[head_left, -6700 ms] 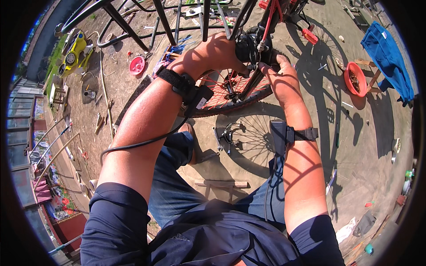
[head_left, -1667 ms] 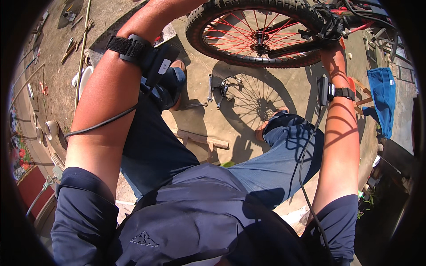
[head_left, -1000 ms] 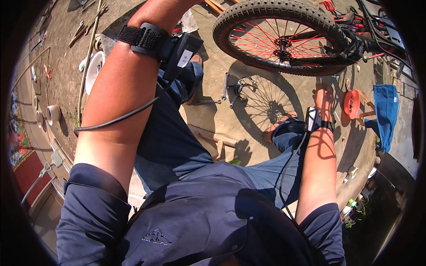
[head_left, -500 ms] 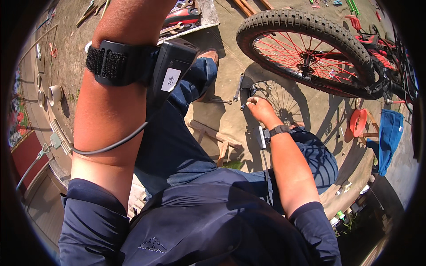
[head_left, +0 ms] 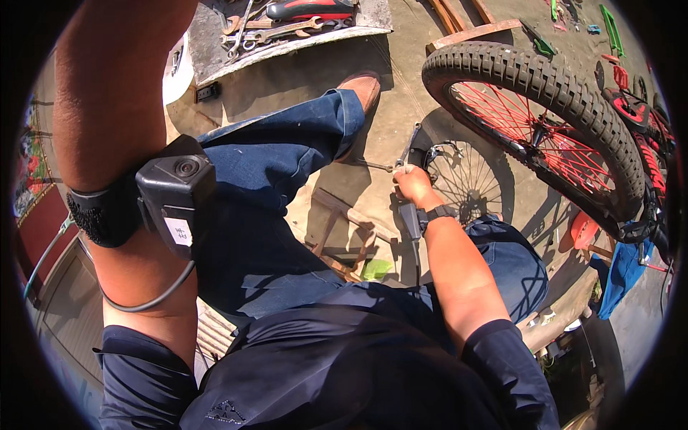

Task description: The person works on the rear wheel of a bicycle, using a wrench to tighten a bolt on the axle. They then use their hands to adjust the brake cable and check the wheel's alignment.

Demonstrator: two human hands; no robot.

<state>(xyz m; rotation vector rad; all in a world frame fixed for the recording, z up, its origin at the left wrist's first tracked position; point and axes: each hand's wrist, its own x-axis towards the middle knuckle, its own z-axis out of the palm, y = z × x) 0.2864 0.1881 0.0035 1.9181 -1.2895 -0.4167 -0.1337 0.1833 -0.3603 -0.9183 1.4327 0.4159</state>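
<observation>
Wrench (head_left: 411, 142) lies on the concrete floor (head_left: 301, 79); my right hand (head_left: 411, 183) closes its grip on the near end, low, presumably to lift it. Brake part (head_left: 443, 149) sits just beyond the grip. Left hand is out of frame.

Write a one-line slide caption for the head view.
Right hand grasps a wrench on the ground beside a red-spoked bicycle wheel.

Sunlit concrete ground (head_left: 401, 93), hard shadows, wooden stool (head_left: 349, 247)
</observation>
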